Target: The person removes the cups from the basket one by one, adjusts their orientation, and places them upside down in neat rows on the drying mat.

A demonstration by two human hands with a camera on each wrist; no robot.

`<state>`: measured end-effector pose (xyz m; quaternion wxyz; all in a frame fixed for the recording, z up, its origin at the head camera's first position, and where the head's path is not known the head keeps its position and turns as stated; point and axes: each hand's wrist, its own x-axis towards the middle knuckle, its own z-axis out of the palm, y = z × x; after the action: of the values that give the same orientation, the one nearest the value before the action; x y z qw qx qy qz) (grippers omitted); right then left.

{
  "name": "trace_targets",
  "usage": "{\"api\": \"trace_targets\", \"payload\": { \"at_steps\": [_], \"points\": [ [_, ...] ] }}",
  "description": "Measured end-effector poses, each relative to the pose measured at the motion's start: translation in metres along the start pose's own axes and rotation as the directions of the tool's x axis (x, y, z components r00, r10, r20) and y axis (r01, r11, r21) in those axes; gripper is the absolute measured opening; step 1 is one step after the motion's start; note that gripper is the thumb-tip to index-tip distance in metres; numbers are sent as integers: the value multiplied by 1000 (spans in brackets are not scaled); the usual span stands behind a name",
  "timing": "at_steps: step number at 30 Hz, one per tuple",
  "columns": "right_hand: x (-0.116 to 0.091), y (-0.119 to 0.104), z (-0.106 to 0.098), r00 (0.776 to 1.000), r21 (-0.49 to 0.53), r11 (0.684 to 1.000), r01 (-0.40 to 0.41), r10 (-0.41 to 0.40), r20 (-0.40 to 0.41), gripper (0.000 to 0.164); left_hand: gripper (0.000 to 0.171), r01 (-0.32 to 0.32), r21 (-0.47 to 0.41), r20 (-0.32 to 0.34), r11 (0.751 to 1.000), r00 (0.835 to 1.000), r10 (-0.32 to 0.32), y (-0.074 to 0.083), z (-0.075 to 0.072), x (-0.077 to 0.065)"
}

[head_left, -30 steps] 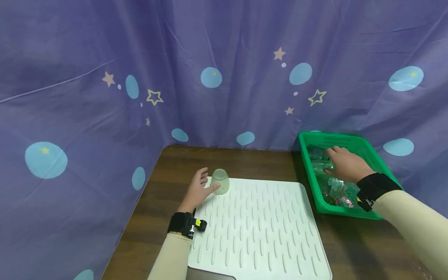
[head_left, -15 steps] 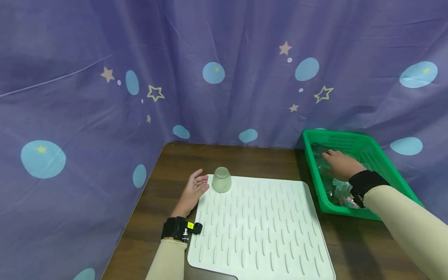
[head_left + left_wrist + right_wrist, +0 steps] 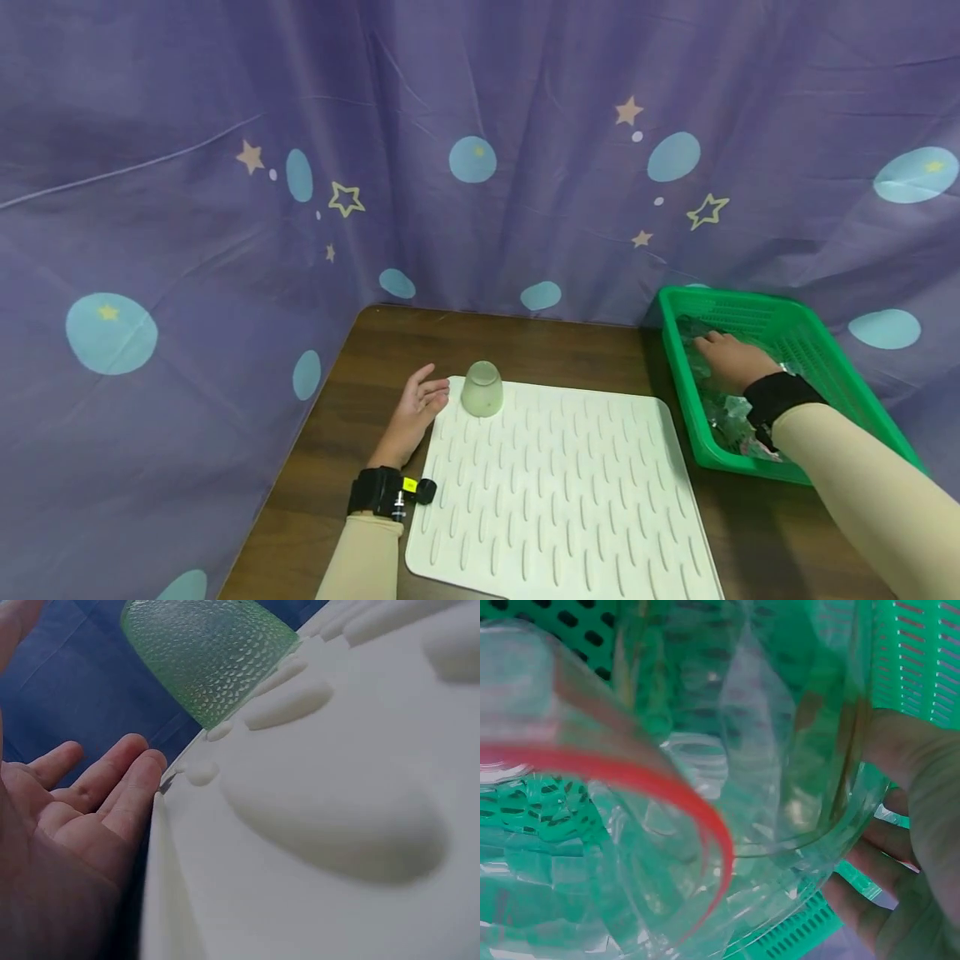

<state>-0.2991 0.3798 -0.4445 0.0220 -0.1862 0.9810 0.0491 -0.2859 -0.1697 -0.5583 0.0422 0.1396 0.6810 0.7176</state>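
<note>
A green-tinted textured glass [image 3: 482,390] stands upside down on the far left corner of the white ridged mat [image 3: 562,483]. My left hand [image 3: 411,415] rests beside the mat's left edge, its fingers relaxed and apart from that glass [image 3: 206,656]. Inside the green basket [image 3: 678,400], my right hand [image 3: 733,363] reaches among several clear glasses. In the right wrist view, its thumb and fingers pinch the side of a clear glass [image 3: 757,772]. Next to that one lies a glass with a red rim [image 3: 652,776].
The basket stands on the brown wooden table [image 3: 570,343], right of the mat. A purple curtain [image 3: 510,233] with stars and blue ovals hangs behind and to the left. More clear glassware [image 3: 540,892] lies in the basket.
My left hand has drawn back left from the upside-down glass, which stays on the mat. My right hand has gone deeper into the basket. The head view has shifted slightly.
</note>
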Motion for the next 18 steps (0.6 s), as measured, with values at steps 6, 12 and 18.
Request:
{"api": "trace_targets", "payload": {
  "at_steps": [6, 12, 18],
  "points": [
    [-1, 4, 4, 999, 15, 999, -35, 35, 9, 65, 67, -3, -25, -1, 1000, 1000, 3, -2, 0, -4],
    [4, 7, 4, 998, 41, 997, -58, 57, 35, 66, 65, -20, -27, -6, 999, 1000, 20, -3, -1, -3],
    [8, 12, 6, 996, 69, 995, -77, 73, 53, 68, 63, -35, -28, 0, 999, 999, 35, -5, -2, 0]
  ]
}}
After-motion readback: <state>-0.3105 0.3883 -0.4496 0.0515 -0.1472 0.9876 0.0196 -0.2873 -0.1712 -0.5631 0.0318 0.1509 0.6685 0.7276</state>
